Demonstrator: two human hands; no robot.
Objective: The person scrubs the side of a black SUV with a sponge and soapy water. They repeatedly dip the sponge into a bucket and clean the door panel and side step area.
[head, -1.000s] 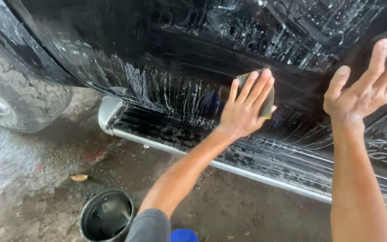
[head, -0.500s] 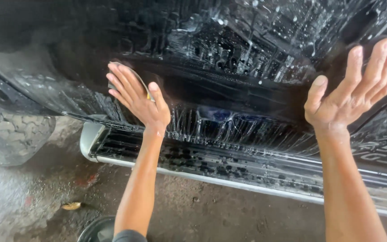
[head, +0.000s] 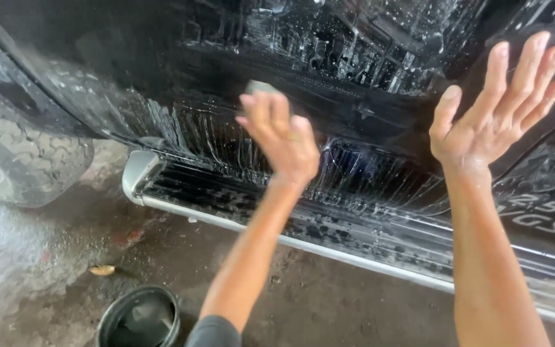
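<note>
The bucket (head: 139, 318) sits by your feet, below the step bar (head: 354, 247). Your left hand (head: 284, 138) clamps a sponge (head: 258, 87) against the soapy door (head: 329, 71); it could slip on the suds. Your right hand (head: 496, 106) braces flat, fingers spread.

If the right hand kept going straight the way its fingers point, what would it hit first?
The right hand points up and forward, fingers spread. It would likely meet the wet black car door panel first, though its gap to the panel is unclear.
</note>
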